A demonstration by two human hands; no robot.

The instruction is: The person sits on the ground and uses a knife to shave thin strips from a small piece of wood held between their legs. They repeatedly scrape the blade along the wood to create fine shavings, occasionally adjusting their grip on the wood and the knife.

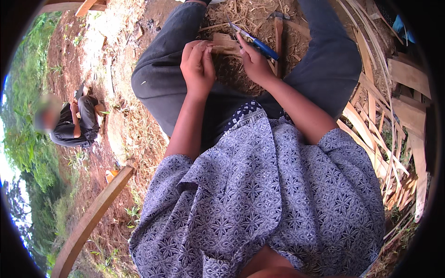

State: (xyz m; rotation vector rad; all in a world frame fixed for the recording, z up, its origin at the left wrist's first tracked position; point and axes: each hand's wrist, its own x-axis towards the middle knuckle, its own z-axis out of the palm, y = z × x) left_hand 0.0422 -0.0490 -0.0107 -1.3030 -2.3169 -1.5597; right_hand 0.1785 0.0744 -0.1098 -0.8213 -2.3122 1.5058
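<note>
Shirt [236, 199]: woven cloth, grey-white floral print on dark ground, loosely creased. Trousers [160, 88]: dark, plain cloth, knees spread. Slat [225, 45]: flat, pale brown, wood-like, ragged-edged; located between the two hands, above the ground. Left hand [198, 67]: fingers curled, thumb and fingertips closed together on the slat's left end. Right hand [256, 64]: fingers fairly straight, thumb near the slat's right end; whether they grip anything cannot be told. Knife [265, 48]: slim metal blade, smooth blue handle, lying slantwise against the right fingers. Hammer [278, 39]: straight wooden handle, dark head, just beyond the knife. Strips [367, 132]: long, thin, pale, heaped at right. Shavings [221, 19]: curled, straw-coloured, scattered on brown earth.
</note>
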